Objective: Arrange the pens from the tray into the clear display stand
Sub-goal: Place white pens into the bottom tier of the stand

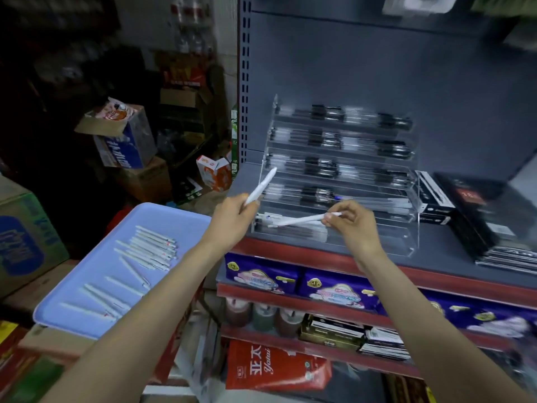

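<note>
pens everywhere here: the right hand (353, 221) pinches a white pen (302, 220) by its end, tip angled into the lowest front tier of the clear stand (343, 175). best now to level it along the trough and let go gently. left hand (232, 218) grips a second pen (260, 187), pointing to one o'clock, ready. more wait on the blue tray (162, 219) at eight o'clock. grey shop shelf (450, 251), boxes stacked left, dim storeroom.
</note>
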The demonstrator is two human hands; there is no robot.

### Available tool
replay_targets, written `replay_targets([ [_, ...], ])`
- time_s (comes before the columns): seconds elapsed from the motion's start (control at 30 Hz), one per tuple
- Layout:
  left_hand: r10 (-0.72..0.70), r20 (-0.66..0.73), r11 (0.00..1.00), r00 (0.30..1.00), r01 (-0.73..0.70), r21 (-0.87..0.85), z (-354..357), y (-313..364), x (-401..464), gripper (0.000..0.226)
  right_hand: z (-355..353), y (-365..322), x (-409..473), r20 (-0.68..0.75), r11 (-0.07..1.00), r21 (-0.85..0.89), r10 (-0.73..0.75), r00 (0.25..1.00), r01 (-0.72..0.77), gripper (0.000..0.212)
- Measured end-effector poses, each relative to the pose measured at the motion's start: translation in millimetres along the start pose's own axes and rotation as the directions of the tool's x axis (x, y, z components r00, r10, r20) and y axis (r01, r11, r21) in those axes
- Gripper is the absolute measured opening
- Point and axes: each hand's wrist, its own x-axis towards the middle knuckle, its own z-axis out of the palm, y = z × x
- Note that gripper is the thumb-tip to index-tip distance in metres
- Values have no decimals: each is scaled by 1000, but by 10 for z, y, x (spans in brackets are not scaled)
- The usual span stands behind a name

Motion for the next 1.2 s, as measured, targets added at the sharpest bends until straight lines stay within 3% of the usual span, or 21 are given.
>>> replay_targets([
  [0.1,41,75,999,996,-41,1,23,63,-25,24,-3,11,19,77,975,-212,-50,996,65,16],
  [0.23,103,105,994,989,-100,-42,35,105,-61,12,49,1,12,233,820,-525,-117,965,226,10],
  [0.33,84,95,994,992,-76,-80,22,88,-90,28,91,-14,-1,299,752,-592,-129,946,290,14],
  [0.47,75,110,995,991,-67,-69,-8,102,-131,20,104,-24,-11,364,703,-621,-132,922,346,18],
  [0.57,91,161,996,983,-90,-11,-4,129,-129,9,39,-66,-55,252,839,-473,-163,954,268,22],
  [0.63,89,230,994,969,-101,43,57,181,-113,9,-52,-117,-103,243,966,-198,-117,963,167,32],
  [0.73,92,316,992,944,-114,51,243,304,-72,11,-185,-138,-148,268,995,48,-102,958,92,25],
  [0.9,109,331,992,937,-123,21,512,531,46,14,-605,15,-112,44,998,36,-50,998,49,13],
  [1.03,142,296,986,945,-161,40,731,706,134,10,-985,134,-81,-48,998,-62,-20,999,17,11],
  [1.2,87,252,942,964,-162,293,1065,874,242,12,-1297,219,-35,-284,954,-301,-78,956,-12,25],
])
